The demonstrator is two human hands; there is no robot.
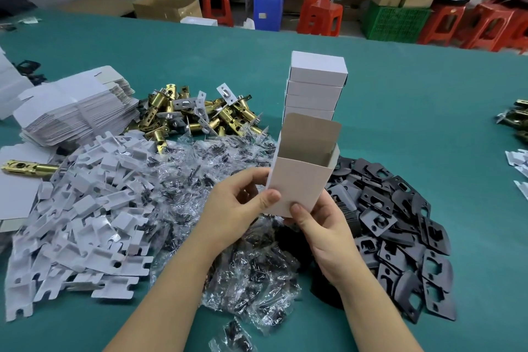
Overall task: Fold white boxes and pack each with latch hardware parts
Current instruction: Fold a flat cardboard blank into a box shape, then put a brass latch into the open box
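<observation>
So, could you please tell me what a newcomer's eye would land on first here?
Probably the open white box held up at centre by the left hand and right hand, with the stack of closed boxes right behind it. Next, the brass latches heaped behind-left and the black plates piled right.

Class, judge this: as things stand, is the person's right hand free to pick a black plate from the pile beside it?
Probably not yet: the right hand grips the open box, though the black plates lie uncovered alongside.

Green table (pixel 400 71), red stools (pixel 323 18) & cartons (pixel 168 7) behind.
</observation>
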